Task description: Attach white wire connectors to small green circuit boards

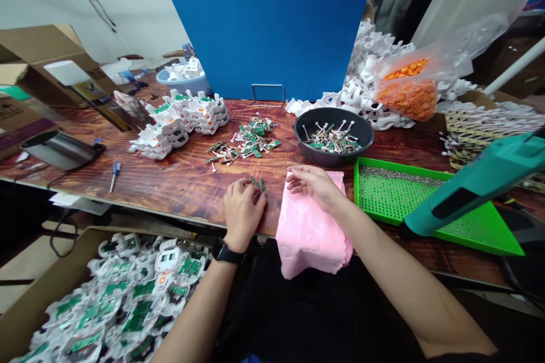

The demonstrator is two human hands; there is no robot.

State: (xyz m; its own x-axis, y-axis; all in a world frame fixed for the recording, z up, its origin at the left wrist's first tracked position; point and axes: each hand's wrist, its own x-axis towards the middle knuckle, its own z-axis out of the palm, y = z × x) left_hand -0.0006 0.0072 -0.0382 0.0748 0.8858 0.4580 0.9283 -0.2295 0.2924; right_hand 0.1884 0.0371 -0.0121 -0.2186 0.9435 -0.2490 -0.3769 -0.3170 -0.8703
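Observation:
My left hand (242, 209) rests at the near edge of the wooden table (179, 181), its fingers curled round small green circuit boards (258, 183) that stick up from the fingertips. A black watch sits on that wrist. My right hand (314, 184) lies on a pink cloth (307, 232) that drapes over the table edge; its fingers are bent and pinched together, and what they hold, if anything, I cannot make out. A loose pile of green circuit boards with metal leads (249, 143) lies just beyond both hands.
A dark bowl (334, 137) of similar parts stands beyond my right hand. A green perforated tray (409, 198) and a teal tool (481, 181) are at the right. Stacked white plastic housings (179, 119), a screwdriver (114, 174), a bag of orange pieces (406, 91) and a box of assembled housings (128, 295) surround me.

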